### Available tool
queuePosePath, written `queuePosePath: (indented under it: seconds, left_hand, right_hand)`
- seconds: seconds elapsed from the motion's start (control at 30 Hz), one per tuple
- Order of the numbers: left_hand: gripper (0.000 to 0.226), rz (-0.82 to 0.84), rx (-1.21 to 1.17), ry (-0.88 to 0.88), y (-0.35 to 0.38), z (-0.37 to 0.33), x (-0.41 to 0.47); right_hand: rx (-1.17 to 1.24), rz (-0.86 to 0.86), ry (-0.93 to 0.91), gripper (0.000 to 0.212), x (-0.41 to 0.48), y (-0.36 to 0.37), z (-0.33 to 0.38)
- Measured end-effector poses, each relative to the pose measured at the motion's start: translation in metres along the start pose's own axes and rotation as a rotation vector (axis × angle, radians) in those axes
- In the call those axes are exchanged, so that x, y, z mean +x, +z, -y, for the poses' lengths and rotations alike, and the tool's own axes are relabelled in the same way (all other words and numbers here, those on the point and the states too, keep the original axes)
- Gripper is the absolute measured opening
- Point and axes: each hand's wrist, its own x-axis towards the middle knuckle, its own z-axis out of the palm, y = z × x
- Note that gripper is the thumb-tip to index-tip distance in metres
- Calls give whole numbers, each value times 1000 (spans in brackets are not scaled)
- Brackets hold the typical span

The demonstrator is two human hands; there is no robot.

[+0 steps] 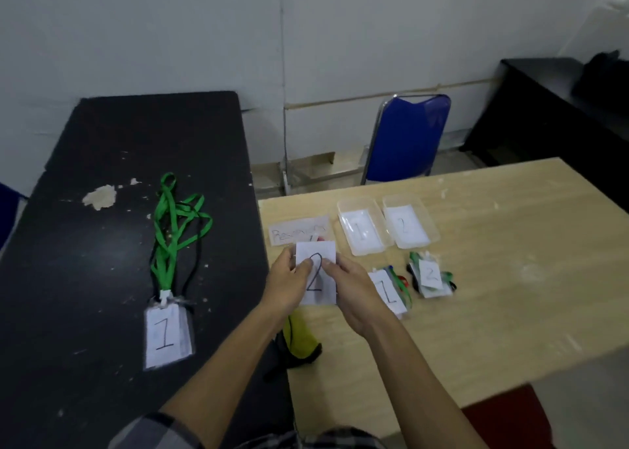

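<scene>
Both my hands hold up a white card marked "2" [318, 288] above the near left corner of the wooden table [476, 278]. My left hand [287, 283] grips its left edge, thumb on the face. My right hand [354, 293] pinches its right edge. A yellow lanyard [301, 341] hangs below the card. On the black table [102, 244] lies a badge marked "1" [166, 336] with a green lanyard [177, 224]. Two clear trays marked "1" [362, 230] and "2" [408, 225] stand behind the card.
Two piles of badges sit on the wood, one marked "1" [389, 293] and one marked "2" [430, 275]. A labelled paper strip [299, 234] lies left of the trays. A blue chair [408, 138] stands behind the table; a dark desk [561, 115] is at far right.
</scene>
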Motion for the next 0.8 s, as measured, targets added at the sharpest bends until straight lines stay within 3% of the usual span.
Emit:
queuePosePath:
  seconds: [0.17, 0.33, 0.47, 0.6, 0.8]
  left_hand:
    - [31, 115, 216, -38, 43, 22, 3]
    - [26, 290, 212, -93, 78, 31, 2]
    - [27, 235, 278, -144, 92, 49, 12]
    - [36, 161, 437, -190, 89, 76, 27]
    - [38, 100, 681, -294, 96, 105, 40]
  right_hand:
    - [48, -146, 96, 22, -7, -49, -21]
    - [130, -232, 158, 23, -12, -94, -27]
    - [60, -373, 156, 17, -6, -139, -22]
    - [-186, -525, 109, 11, 17, -199, -13]
    - [-431, -487, 167, 16, 76, -259, -13]
